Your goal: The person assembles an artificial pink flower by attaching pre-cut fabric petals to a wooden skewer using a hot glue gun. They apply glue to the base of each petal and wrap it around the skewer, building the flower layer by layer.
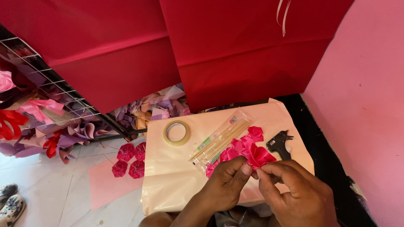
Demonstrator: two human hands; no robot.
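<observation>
My left hand [225, 185] and my right hand [294, 193] meet over a bright pink ribbon flower [257, 156], each pinching its folded petals between thumb and fingers. More pink ribbon petals [246, 141] lie just beyond it on a cream sheet [168, 176]. A clear packet of thin wooden sticks [221, 141] rests diagonally beside the petals. A black glue gun [280, 143] lies to the right of the flower.
A roll of clear tape [176, 133] lies on the cream sheet's far left. Several finished pink ribbon roses [130, 160] sit on a pink sheet on the floor. Large red paper sheets [235, 46] hang behind; a wire rack of ribbons [38, 122] stands left. A pink wall [366, 109] borders the right.
</observation>
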